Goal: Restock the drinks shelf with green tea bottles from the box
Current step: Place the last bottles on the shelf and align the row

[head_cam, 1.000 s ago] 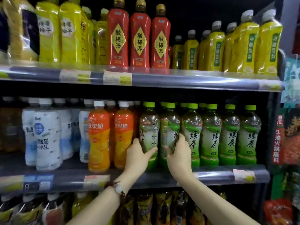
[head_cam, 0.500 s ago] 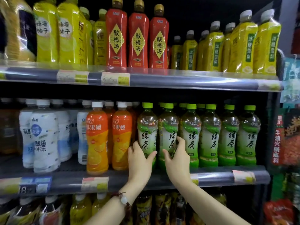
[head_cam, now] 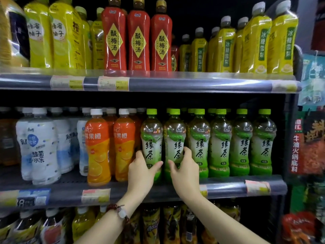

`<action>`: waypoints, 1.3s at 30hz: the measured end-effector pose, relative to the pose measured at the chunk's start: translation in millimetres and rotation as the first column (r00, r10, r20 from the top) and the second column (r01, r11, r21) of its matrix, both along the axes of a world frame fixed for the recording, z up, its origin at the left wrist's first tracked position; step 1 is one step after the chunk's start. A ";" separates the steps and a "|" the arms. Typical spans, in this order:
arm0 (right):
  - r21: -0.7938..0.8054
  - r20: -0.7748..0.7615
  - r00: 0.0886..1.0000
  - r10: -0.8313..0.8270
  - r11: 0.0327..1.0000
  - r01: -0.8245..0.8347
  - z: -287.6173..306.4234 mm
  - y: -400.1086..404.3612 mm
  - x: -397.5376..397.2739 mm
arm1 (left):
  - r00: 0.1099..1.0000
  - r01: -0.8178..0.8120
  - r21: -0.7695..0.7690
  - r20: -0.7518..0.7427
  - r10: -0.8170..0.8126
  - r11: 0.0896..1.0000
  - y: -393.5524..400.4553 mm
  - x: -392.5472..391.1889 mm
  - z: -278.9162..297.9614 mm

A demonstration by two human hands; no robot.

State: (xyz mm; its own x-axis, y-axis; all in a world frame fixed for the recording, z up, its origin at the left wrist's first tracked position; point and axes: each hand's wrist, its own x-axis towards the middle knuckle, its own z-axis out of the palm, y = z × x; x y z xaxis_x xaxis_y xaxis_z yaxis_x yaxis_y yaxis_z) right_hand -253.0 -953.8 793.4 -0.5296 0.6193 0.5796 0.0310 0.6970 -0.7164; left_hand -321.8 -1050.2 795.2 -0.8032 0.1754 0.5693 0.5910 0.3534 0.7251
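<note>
A row of green tea bottles with green caps stands on the middle shelf [head_cam: 228, 188], right half. My left hand [head_cam: 141, 173] grips the lower part of the leftmost green tea bottle [head_cam: 151, 138]. My right hand [head_cam: 185, 173] grips the second green tea bottle [head_cam: 175, 138] beside it. Both bottles stand upright at the shelf's front edge, labels facing me. Several more green tea bottles [head_cam: 241, 143] line up to the right, with others behind. The box is not in view.
Orange drink bottles [head_cam: 97, 148] stand just left of my left hand, white bottles [head_cam: 40, 147] further left. The upper shelf [head_cam: 175, 83] carries red and yellow bottles. A lower shelf holds dark and yellow bottles. Snack packets [head_cam: 309, 147] hang at the right.
Both bottles have been turned so their labels face forward. My hands stay on them, slightly lower on the bottles than before.
</note>
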 end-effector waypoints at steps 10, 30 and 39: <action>-0.001 0.081 0.997 0.021 1.000 -0.021 -1.1 4.0 9.2 | 0.998 -0.035 -0.033 -0.059 0.033 0.999 -0.6 0.5 -0.4; 0.085 0.199 0.951 0.235 0.963 -0.255 1.6 29.5 32.9 | 0.976 -0.202 -0.322 -0.149 0.162 0.925 -2.9 19.2 4.4; 0.133 0.261 0.940 0.221 0.956 -0.262 25.6 41.8 72.2 | 0.918 -0.332 -0.298 -0.320 0.234 0.895 -12.0 53.9 28.6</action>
